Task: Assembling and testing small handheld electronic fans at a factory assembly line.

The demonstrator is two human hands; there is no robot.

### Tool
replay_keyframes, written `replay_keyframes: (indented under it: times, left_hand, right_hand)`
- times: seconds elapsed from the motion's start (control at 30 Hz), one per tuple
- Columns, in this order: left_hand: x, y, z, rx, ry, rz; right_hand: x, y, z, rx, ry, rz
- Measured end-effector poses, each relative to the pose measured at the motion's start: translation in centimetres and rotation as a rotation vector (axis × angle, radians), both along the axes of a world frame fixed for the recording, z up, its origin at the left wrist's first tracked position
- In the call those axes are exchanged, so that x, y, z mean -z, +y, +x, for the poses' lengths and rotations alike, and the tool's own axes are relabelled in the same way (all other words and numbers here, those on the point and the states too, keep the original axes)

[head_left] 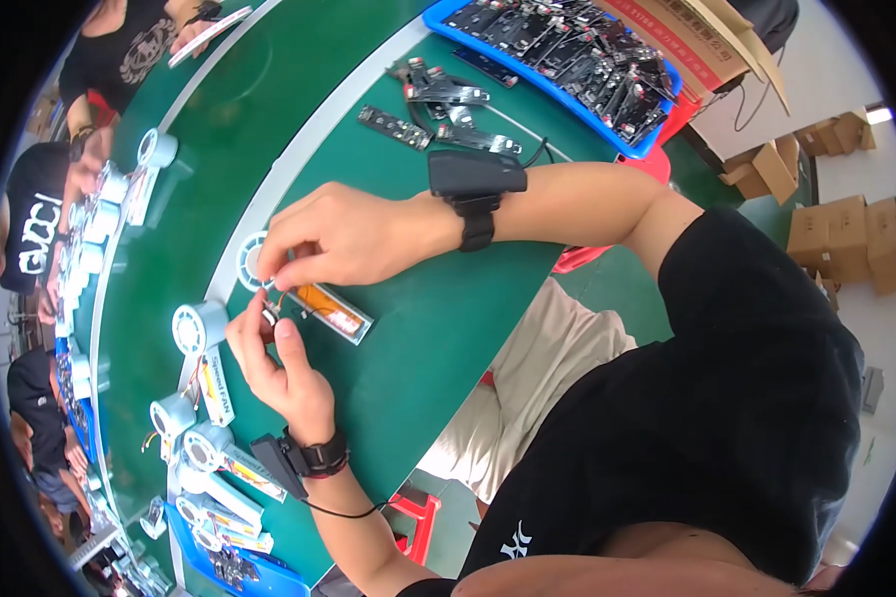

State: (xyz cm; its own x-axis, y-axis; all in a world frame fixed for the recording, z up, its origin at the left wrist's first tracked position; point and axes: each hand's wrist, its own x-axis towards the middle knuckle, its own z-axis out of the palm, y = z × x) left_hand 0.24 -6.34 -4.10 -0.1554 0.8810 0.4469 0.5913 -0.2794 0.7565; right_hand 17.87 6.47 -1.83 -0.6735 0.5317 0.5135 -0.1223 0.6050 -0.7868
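A handheld fan with a pale round head (250, 261) lies on the green table in front of me. Its open handle (356, 327) shows an orange battery (340, 316) and thin wires. My right hand (343, 237), in the upper part of the view, is closed in a pinch beside the fan head; its fingers hide what they grip. Just below, my left hand (287, 373) pinches a small dark part (270, 316) between thumb and fingers. Thin orange and dark wires (287, 298) run between this spot and the handle. Both fingertips nearly meet.
Several more pale fans (201, 328) line the table edge at left and lower left. Circuit boards (393, 127) and black parts lie above my right hand, near a full blue tray (657, 139). Another blue tray (284, 582) is at the bottom. Co-workers (40, 214) sit across at left.
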Motion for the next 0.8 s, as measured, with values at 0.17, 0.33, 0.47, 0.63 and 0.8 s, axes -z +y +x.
replay_keyframes:
  times: [0.17, 0.33, 0.47, 0.63, 0.8]
  left_hand:
    - [0.6, 0.3, 0.4, 0.014, -0.044, 0.028]
    - [0.5, 0.3, 0.6, -0.002, -0.046, 0.037]
    - [0.3, 0.1, 0.8, 0.005, -0.027, 0.034]
    - [-0.2, 0.2, 1.2, -0.028, 0.042, 0.027]
    - [-0.2, 0.1, 1.7, -0.101, 0.178, 0.109]
  right_hand:
    - [1.1, 0.1, -0.6, -0.029, 0.118, 0.181]
    - [1.0, 0.0, -0.3, -0.063, 0.072, 0.145]
    - [0.5, -0.4, 0.0, -0.059, -0.003, 0.084]
    - [0.8, -0.7, -0.1, 0.061, 0.067, 0.252]
    - [-0.3, -2.0, 0.1, 0.064, 0.035, -0.100]
